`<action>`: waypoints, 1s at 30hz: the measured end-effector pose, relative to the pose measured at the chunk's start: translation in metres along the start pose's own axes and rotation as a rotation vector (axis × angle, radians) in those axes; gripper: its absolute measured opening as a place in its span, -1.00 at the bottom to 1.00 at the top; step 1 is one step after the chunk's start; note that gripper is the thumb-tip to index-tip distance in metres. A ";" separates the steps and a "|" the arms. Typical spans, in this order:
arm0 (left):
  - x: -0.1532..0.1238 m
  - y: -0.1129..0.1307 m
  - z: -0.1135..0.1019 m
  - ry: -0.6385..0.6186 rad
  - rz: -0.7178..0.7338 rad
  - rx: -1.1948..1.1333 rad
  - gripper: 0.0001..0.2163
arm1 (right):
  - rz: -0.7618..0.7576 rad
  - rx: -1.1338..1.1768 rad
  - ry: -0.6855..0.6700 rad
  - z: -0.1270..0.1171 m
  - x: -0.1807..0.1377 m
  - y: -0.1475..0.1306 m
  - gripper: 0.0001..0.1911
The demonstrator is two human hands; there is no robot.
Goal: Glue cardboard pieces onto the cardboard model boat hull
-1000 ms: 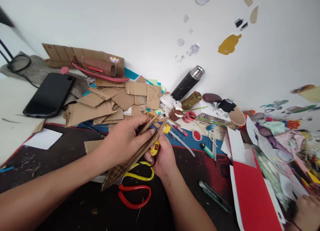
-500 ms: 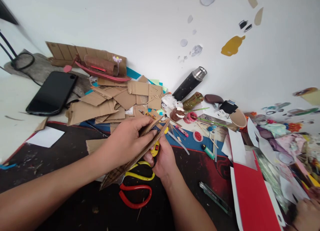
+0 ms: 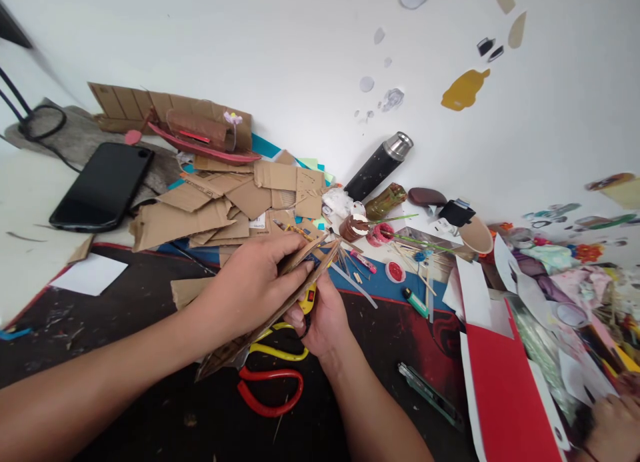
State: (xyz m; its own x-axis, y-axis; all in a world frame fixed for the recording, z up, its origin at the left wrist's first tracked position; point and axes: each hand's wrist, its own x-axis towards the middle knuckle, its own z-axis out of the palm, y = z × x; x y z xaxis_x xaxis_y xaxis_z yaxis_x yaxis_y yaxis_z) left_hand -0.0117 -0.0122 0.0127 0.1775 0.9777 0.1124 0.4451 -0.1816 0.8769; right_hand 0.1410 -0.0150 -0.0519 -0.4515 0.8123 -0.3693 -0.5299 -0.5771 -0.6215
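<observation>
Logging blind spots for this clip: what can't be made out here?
Head view.
The yellow tool in the right hand: mostly hidden by the cardboard piece.
The scissors: blades hidden under the cardboard piece the left hand grips.
Another person's hand, bottom right: cut by the frame edge.
Print on the cardboard scraps: too small.

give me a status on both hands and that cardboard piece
Left hand grip shut on cardboard piece, tilted above the dark mat. Right hand under its upper end, gripping yellow tool. Scissors lie directly beneath.
</observation>
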 end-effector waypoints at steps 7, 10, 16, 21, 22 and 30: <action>0.000 0.001 -0.001 -0.005 -0.008 -0.003 -0.76 | 0.015 0.011 0.030 0.000 0.000 0.000 -0.32; 0.000 0.001 0.000 0.000 -0.011 -0.009 -0.75 | 0.014 0.034 0.025 0.001 0.000 -0.001 -0.31; 0.000 0.000 0.000 -0.005 -0.014 -0.023 -0.76 | 0.029 0.031 -0.019 0.001 0.001 0.000 -0.28; -0.001 0.000 0.000 0.001 -0.009 -0.013 -0.77 | 0.039 0.056 -0.019 -0.001 0.000 0.001 -0.30; -0.001 0.000 0.000 0.003 -0.006 -0.013 -0.77 | 0.038 0.058 -0.019 0.000 0.000 0.000 -0.31; -0.001 0.001 -0.001 0.003 0.013 -0.017 -0.75 | 0.024 0.078 -0.007 0.004 -0.002 -0.001 -0.34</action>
State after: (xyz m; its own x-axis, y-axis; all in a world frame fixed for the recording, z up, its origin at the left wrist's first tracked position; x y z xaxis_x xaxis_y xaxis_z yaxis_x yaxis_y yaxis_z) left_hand -0.0122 -0.0129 0.0141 0.1806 0.9756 0.1250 0.4278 -0.1923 0.8832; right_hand 0.1391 -0.0162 -0.0481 -0.4697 0.7979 -0.3779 -0.5733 -0.6012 -0.5567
